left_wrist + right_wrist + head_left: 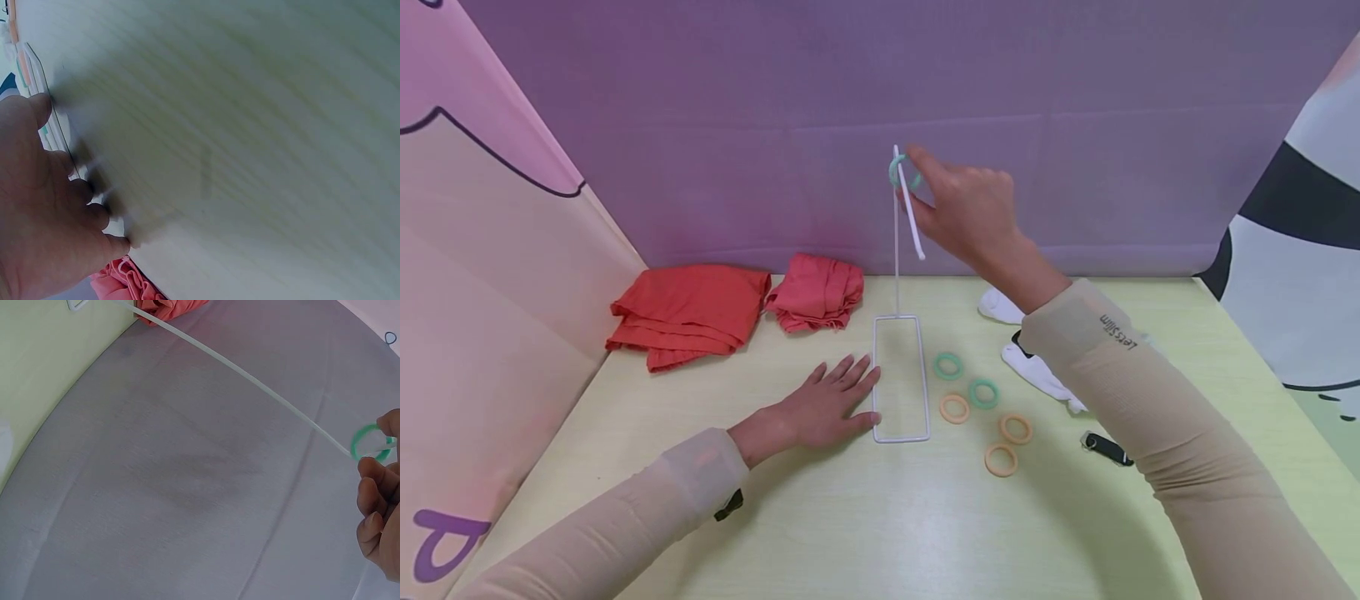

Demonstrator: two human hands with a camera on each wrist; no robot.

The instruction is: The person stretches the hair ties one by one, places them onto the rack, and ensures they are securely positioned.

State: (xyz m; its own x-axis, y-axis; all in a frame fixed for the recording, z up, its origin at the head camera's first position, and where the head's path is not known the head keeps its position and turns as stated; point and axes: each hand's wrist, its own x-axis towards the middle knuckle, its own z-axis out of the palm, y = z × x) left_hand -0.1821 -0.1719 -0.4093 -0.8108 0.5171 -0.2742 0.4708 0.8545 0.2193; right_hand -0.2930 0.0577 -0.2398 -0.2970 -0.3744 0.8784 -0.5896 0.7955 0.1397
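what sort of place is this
Probably a small staged booth rather than an ordinary room: a pale wood-grained table, a creased purple backdrop behind it, and panels with large printed shapes on both sides.

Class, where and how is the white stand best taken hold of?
I'd grip the white stand round its upright just above the base, coming from the left: that stretch is slender and bare, while the right hand pinches a green ring at the top and loose rings lie right of the base.
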